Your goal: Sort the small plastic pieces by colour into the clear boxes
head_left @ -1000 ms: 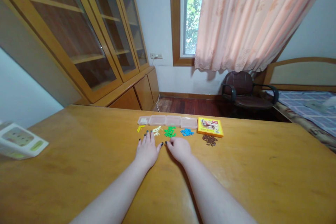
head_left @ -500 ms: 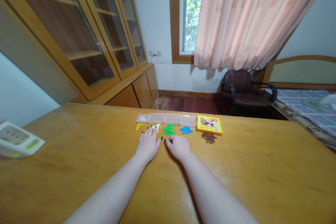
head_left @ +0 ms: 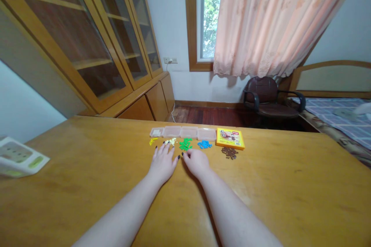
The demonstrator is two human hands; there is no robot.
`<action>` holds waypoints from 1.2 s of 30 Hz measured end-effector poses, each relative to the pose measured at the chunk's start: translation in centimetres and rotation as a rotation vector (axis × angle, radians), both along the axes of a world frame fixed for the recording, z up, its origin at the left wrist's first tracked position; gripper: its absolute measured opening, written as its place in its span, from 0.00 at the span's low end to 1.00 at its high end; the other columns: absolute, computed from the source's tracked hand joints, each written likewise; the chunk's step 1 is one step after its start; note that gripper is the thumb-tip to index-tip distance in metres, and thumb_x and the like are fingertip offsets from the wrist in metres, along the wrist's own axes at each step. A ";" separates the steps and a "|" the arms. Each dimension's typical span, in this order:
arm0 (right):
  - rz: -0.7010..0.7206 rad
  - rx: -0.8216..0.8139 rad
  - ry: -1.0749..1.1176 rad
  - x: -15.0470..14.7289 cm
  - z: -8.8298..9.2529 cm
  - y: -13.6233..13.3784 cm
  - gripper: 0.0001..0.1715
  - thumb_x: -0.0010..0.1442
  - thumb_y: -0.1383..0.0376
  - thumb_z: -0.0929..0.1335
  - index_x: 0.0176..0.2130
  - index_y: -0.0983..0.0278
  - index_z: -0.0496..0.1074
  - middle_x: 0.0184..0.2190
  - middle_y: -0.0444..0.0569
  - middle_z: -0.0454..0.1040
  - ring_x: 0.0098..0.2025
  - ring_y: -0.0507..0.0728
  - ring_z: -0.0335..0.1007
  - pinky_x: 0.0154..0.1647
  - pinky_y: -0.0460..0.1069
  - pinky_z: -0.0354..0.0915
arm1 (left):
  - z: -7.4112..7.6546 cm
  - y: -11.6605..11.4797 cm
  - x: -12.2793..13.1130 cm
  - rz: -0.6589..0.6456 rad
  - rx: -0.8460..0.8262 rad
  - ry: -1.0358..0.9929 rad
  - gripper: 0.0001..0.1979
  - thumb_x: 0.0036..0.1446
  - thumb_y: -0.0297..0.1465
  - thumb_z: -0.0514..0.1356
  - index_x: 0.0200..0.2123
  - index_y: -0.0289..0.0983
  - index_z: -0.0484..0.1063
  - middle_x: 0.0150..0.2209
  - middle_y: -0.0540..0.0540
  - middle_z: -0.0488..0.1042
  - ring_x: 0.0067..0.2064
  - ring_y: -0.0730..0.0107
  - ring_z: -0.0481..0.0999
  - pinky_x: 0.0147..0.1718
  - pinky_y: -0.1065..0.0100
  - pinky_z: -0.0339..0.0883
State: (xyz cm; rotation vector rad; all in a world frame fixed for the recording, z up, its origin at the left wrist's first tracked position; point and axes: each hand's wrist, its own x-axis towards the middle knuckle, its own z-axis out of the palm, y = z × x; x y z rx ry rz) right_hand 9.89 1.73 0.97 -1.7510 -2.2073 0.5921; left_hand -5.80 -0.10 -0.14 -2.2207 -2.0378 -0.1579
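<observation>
My left hand (head_left: 162, 162) lies flat on the wooden table (head_left: 87, 177), fingers stretched out, its tips touching a small pile of pale cream pieces (head_left: 171, 141). My right hand (head_left: 197, 161) rests beside it with fingers curled under, just short of a pile of green pieces (head_left: 184, 145). I cannot see anything held in it. Further piles sit in a row: yellow pieces (head_left: 152, 141) to the left, blue pieces (head_left: 204, 144) and brown pieces (head_left: 229, 153) to the right. Behind them stands a row of clear plastic trays (head_left: 183, 132) and a yellow box (head_left: 230, 139).
A white and green packet (head_left: 19, 158) lies at the table's left edge. Beyond the table are glass-fronted wooden cabinets (head_left: 87, 42), a window with a pink curtain (head_left: 275, 19), a dark armchair (head_left: 271, 102) and a bed (head_left: 342, 119).
My left hand has slid slightly forward onto the pale cream pile. The view has shifted a little; my right hand stays where it was.
</observation>
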 end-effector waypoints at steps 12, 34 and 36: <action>0.038 0.038 -0.010 0.1 -0.5 0.0 0.21 0.62 0.56 0.58 0.31 0.60 0.75 0.32 0.48 0.78 0.33 0.54 0.72 0.32 0.46 0.58 | -1.7 2.0 -0.9 0.030 -0.049 -0.075 0.26 0.58 0.44 0.49 0.60 0.48 0.57 0.66 0.42 0.47 0.66 0.46 0.43 0.60 0.43 0.38; 0.018 0.043 0.019 -0.1 -1.0 0.1 0.21 0.60 0.55 0.58 0.30 0.60 0.75 0.29 0.49 0.78 0.32 0.55 0.71 0.29 0.46 0.57 | -0.2 2.6 -3.0 0.241 -0.059 -0.082 0.33 0.58 0.46 0.47 0.63 0.35 0.52 0.66 0.33 0.44 0.65 0.43 0.45 0.59 0.46 0.44; 0.020 0.034 0.022 0.0 -1.0 0.1 0.21 0.61 0.55 0.58 0.30 0.60 0.75 0.30 0.49 0.78 0.32 0.55 0.71 0.30 0.46 0.57 | 1.0 4.3 -5.3 0.236 -0.020 -0.060 0.30 0.58 0.43 0.47 0.61 0.36 0.56 0.65 0.35 0.48 0.64 0.44 0.49 0.58 0.46 0.46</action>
